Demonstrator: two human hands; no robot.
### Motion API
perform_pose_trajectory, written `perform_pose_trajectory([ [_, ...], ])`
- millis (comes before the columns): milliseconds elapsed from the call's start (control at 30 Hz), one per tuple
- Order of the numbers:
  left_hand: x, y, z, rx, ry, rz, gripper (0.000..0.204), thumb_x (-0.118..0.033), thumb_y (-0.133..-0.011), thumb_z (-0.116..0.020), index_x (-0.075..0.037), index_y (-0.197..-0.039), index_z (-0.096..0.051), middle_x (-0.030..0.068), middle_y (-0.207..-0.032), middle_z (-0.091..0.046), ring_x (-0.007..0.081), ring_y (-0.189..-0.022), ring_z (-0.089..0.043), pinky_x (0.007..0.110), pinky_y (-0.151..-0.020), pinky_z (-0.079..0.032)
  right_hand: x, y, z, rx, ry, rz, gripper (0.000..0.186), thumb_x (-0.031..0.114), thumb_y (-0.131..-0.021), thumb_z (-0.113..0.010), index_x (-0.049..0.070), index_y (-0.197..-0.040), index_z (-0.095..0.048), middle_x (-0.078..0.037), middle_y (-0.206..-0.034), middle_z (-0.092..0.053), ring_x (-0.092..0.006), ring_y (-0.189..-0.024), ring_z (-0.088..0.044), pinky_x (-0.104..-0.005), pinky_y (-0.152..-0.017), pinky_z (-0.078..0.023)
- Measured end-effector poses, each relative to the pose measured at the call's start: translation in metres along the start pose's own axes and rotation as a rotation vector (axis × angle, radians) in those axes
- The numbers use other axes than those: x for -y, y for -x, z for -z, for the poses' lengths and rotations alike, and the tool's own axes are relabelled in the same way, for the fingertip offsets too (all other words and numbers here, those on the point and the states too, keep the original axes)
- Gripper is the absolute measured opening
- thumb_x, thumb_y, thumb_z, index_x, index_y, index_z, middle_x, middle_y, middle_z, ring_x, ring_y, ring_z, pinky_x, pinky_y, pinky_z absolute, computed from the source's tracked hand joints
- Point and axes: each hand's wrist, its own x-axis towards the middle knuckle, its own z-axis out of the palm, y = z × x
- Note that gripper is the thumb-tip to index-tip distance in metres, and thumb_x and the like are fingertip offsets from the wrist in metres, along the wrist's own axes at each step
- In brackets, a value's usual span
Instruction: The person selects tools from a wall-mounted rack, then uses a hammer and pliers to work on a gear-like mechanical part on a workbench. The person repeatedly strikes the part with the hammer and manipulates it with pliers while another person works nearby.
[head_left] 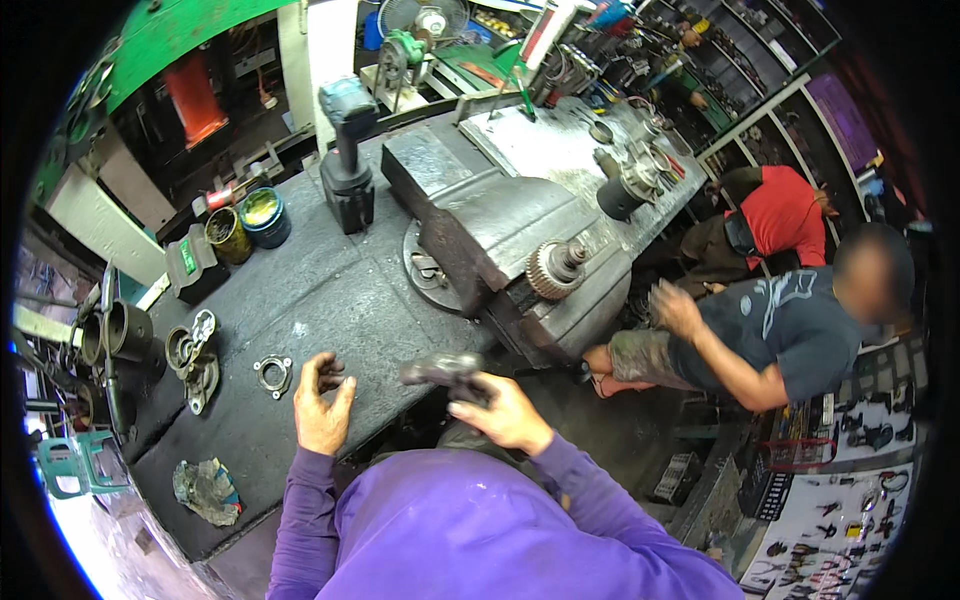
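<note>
My right hand (500, 410) grips a dark, greasy metal part (437, 368) above the near edge of the dark workbench (330, 290). My left hand (322, 405) is open, fingers loosely curled and thumb apart, just left of that part. Left of it lie a small flanged metal ring (273, 375) and a cast metal housing (197, 365). Ahead of my right hand stands a large steel vise (475, 235) with a toothed gear shaft (553, 275) on it.
A cordless tool (347, 185), two cans (262, 220), and a crumpled rag (207, 488) sit on the bench. A dark cylindrical assembly (625, 195) is beyond the vise. Two other people (770, 340) (785, 210) are at the right, one with a hand raised near the bench.
</note>
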Motion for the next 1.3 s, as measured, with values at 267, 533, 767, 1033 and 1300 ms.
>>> perform_pose_trajectory([
  [267,-0.125,-0.059,-0.107,0.227,0.044,-0.640,0.054,-0.010,-0.085,-0.080,-0.002,-0.135,-0.061,0.0185,-0.123,-0.067,0.0329,-0.114,-0.065,0.041,-0.102,-0.051,0.068,0.083,0.071,-0.506,0.053,0.352,0.047,0.043,-0.103,-0.065,-0.003,-0.107,-0.063,-0.005,-0.085,-0.063,-0.0117,-0.068,-0.057,-0.0276,-0.060,-0.048],
  [533,-0.180,-0.081,-0.180,0.209,0.189,-0.665,0.042,-0.016,-0.093,-0.077,0.000,-0.130,-0.066,0.0163,-0.128,-0.067,0.0269,-0.122,-0.062,0.037,-0.106,-0.046,0.093,0.071,0.130,-0.684,0.382,0.487,0.037,0.034,-0.106,-0.063,-0.001,-0.117,-0.065,-0.013,-0.069,-0.062,-0.0229,-0.056,-0.057,-0.0369,-0.057,-0.046],
  [767,-0.178,-0.081,-0.205,0.177,0.388,-0.497,0.024,-0.011,-0.101,-0.067,0.002,-0.122,-0.069,0.0096,-0.119,-0.070,0.0168,-0.112,-0.064,0.032,-0.100,-0.049,0.118,0.054,0.163,-0.523,0.411,0.453,0.045,0.041,-0.105,-0.062,-0.002,-0.119,-0.066,-0.017,-0.079,-0.069,-0.0270,-0.062,-0.062,-0.0380,-0.062,-0.049],
  [1033,-0.176,-0.081,-0.205,0.162,0.427,-0.391,0.025,-0.011,-0.097,-0.073,0.002,-0.117,-0.072,0.0121,-0.118,-0.072,0.0205,-0.113,-0.065,0.035,-0.102,-0.049,0.142,0.039,0.178,-0.495,0.326,0.636,0.040,0.036,-0.107,-0.058,-0.001,-0.121,-0.066,-0.015,-0.075,-0.067,-0.0289,-0.061,-0.064,-0.0401,-0.060,-0.049],
  [1300,-0.177,-0.082,-0.202,0.194,0.468,-0.365,0.026,-0.013,-0.096,-0.075,0.001,-0.118,-0.073,0.0123,-0.118,-0.073,0.0207,-0.113,-0.066,0.035,-0.102,-0.050,0.156,0.030,0.186,-0.525,0.403,0.689,0.049,0.042,-0.108,-0.055,-0.005,-0.099,-0.066,-0.006,-0.059,-0.051,-0.0167,-0.053,-0.051,-0.0378,-0.052,-0.040],
])
